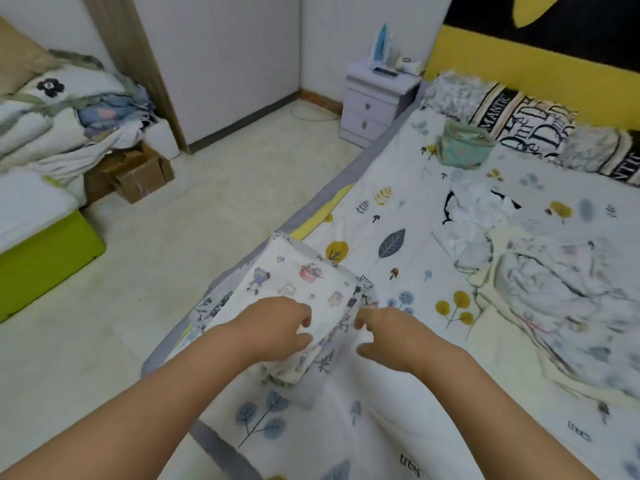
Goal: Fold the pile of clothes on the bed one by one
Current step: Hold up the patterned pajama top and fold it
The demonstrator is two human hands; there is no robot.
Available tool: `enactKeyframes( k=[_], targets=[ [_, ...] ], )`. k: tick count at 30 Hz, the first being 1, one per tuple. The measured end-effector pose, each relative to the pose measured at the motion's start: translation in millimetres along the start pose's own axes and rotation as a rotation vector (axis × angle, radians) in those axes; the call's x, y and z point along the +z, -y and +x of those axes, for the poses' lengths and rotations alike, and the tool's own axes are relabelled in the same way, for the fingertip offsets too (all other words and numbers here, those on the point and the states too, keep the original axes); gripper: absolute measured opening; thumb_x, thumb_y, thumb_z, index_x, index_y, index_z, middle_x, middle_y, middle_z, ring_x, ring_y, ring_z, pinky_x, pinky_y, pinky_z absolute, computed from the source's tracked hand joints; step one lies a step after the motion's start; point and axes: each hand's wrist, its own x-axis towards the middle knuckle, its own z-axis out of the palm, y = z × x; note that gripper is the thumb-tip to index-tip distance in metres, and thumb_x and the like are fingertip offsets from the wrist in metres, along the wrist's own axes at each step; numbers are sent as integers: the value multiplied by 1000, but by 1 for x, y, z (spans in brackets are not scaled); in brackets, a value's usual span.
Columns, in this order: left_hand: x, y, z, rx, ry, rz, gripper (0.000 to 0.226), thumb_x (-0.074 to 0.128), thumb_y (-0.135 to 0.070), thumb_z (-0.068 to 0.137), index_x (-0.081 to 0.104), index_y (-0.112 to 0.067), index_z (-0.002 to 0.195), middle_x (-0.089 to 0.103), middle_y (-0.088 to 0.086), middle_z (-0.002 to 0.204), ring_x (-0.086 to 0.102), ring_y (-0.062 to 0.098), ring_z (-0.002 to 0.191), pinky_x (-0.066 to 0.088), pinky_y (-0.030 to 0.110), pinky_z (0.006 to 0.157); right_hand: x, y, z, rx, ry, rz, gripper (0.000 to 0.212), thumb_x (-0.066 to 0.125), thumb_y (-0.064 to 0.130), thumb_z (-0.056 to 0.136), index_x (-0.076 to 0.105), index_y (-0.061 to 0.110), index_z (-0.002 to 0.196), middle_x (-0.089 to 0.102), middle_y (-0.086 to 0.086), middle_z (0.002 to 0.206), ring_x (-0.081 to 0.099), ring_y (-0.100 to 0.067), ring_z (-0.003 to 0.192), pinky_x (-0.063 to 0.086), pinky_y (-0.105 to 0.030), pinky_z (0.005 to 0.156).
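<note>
Both hands (329, 327) low, fingers curled, over folded cloth (298, 289)

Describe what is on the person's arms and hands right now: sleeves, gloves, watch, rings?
Both forearms are bare up to the frame edge, with no sleeves showing. The left hand and right hand wear no gloves. No watch, bracelet or ring is visible, though motion blur softens the fingers.

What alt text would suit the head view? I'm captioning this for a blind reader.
Two bare hands, left hand and right hand, reach over a folded cartoon-print cloth at the edge of a bed with a leaf-print sheet. A pile of unfolded clothes lies to the right; a nightstand stands beyond.
</note>
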Motion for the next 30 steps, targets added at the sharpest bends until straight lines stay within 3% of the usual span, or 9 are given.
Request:
enactKeyframes(
  k=[5,14,22,30],
  targets=[
    [-31,-65,-15,134,43,104,37,46,-40,93,50,-19,123,54,2,125,51,21,111,42,31,88,-20,-21,-79,120,-39,-39,38,50,33,92,47,18,127,51,-7,126,53,-24,107,38,-29,75],
    [-49,-189,-8,305,65,250,41,47,-45,90,48,-22,124,53,0,125,50,19,112,39,28,86,-26,-96,-201,352,-80,41,38,49,30,93,46,16,128,51,-7,123,53,-25,106,38,-28,73],
    [-31,-314,21,347,108,239,43,47,-48,90,45,-27,128,52,-5,127,49,16,114,39,26,88,-22,-205,-289,458,-55,73,38,47,29,94,46,13,128,52,-8,125,52,-25,110,42,-32,81],
    [5,-417,71,320,122,183,41,45,-45,92,46,-25,128,52,-4,127,50,17,114,37,25,85,-13,-326,-329,517,-11,87,40,45,32,95,45,14,130,49,-6,129,50,-23,113,38,-29,77]
  ],
)
